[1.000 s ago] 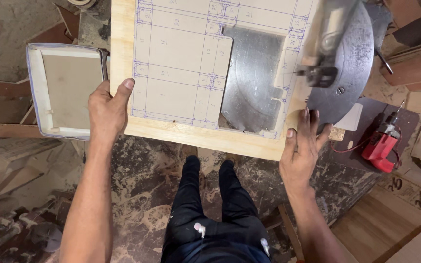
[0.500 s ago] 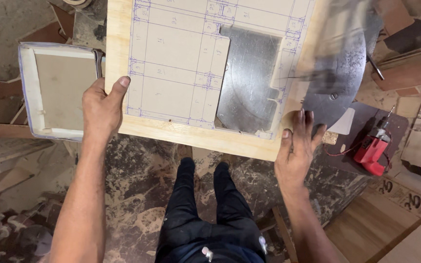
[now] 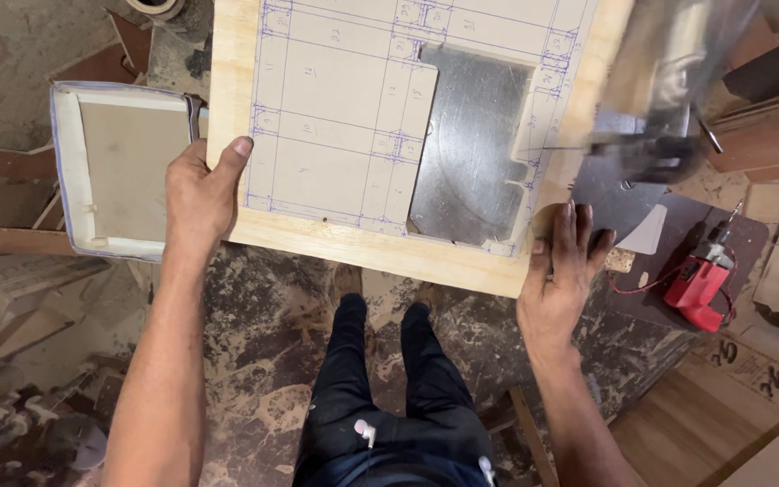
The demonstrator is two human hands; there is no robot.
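A pale wooden board (image 3: 353, 243), ruled with blue pencil lines, is held at its near edge by both hands. The left hand (image 3: 198, 194) is wrapped over the board's left near corner, the thumb laid flat on the top face and the fingers curled under the edge, so the left grip is clenched on the board. The right hand (image 3: 563, 271) is pressed against the right near corner with its fingers spread and pointing away from the body; its grip is released, the palm merely resting on the board's edge. Between the two grips, slightly nearer the right one, a grey metal plate (image 3: 471, 171) is seen through a cut-out in the board. Just beyond the right grip, a blurred circular saw blade (image 3: 669, 108) with its housing is seen above the board's right end. To the outside of the left grip, a shallow white-rimmed tray (image 3: 65, 171) lies touching or just beside the board's left edge. To the outside of the right grip, a red power drill (image 3: 701, 289) lies on a dark panel (image 3: 750, 239). Below both grips, the person's dark trousers (image 3: 389, 397) are seen over a sawdust-strewn floor (image 3: 263, 316).
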